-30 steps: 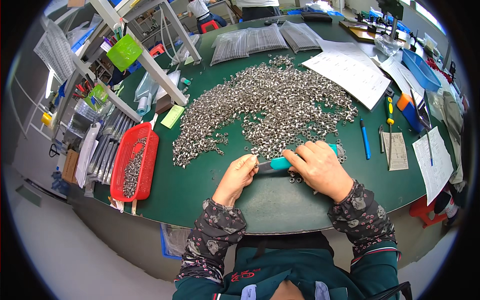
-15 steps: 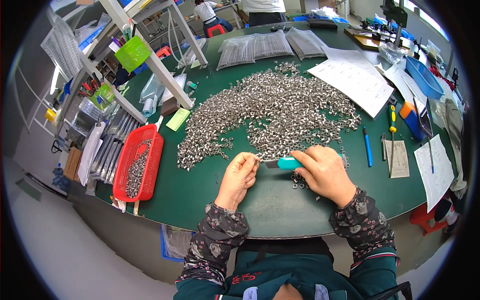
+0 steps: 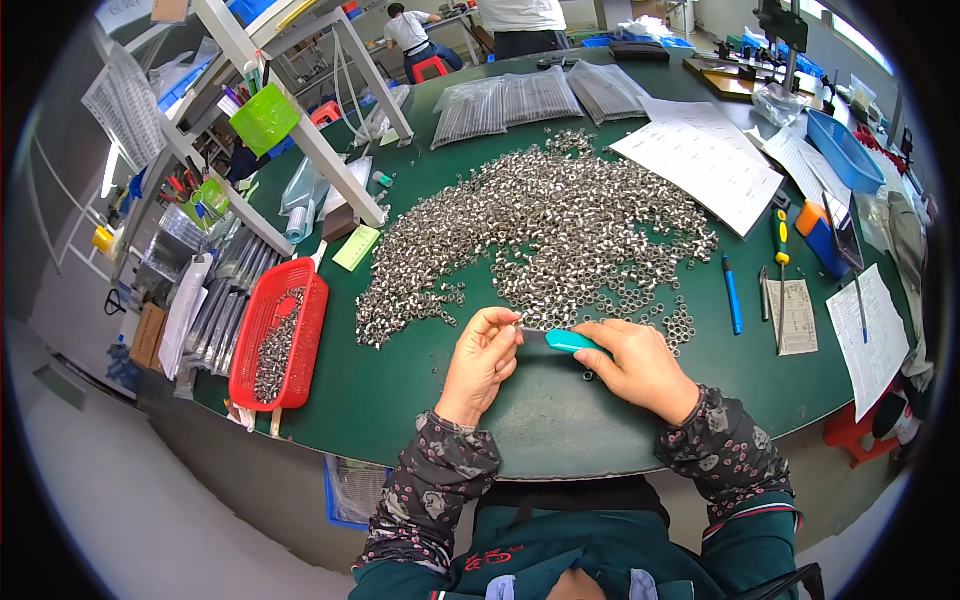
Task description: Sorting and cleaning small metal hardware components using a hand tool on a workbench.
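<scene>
My right hand (image 3: pixel 645 370) grips a utility knife (image 3: pixel 570 341) with a teal handle, its dark blade pointing left. The blade tip meets the fingertips of my left hand (image 3: pixel 482 365). Those fingers are pinched round a small metal ring (image 3: pixel 517 322), mostly hidden by the fingertips. Just beyond both hands spreads a large heap of small silvery metal rings (image 3: pixel 540 220). A few loose rings lie under and beside my right hand.
At left stands a red plastic basket (image 3: pixel 318 325) partly filled with metal pieces. Bagged rods (image 3: pixel 510 100) lie at the back. Right of the heap are paper sheets (image 3: pixel 700 170), a blue pen (image 3: pixel 733 295), a yellow screwdriver (image 3: pixel 781 240) and a blue tray (image 3: pixel 845 150). A shelf frame (image 3: pixel 320 150) rises at left.
My right hand and the knife have tilted and shifted slightly down and left, uncovering rings on the right. My left hand stays pinched and has barely moved.
</scene>
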The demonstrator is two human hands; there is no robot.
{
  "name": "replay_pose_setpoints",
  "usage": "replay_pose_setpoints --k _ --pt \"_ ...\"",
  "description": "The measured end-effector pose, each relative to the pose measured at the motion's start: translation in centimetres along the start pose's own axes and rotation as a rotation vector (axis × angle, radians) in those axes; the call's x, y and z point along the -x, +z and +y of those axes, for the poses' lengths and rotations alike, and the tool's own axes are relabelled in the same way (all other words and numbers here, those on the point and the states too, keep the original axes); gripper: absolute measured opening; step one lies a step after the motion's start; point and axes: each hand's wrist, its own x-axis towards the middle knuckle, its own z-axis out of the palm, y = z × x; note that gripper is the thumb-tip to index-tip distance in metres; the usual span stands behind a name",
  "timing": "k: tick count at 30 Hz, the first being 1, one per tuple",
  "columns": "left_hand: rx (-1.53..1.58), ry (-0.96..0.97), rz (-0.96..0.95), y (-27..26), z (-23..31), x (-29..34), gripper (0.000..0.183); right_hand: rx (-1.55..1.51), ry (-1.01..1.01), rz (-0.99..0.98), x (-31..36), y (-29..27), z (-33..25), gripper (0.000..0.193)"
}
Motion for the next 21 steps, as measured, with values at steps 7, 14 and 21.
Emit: replay_pose_setpoints --k 7,14,21 --pt "0.061 0.049 0.004 0.07 -0.30 -0.14 0.008 -0.043 0.005 -0.035 -0.02 0.19 0.11 0.027" --pt "0.014 0.021 0.097 0.66 -0.45 0.08 0.007 -0.069 0.004 -0.053 0.07 0.42 0.15 0.026" --pt "0.035 0.004 0.100 0.64 -0.59 0.11 0.009 0.042 0.000 -0.056 0.07 0.09 -0.46 0.025"
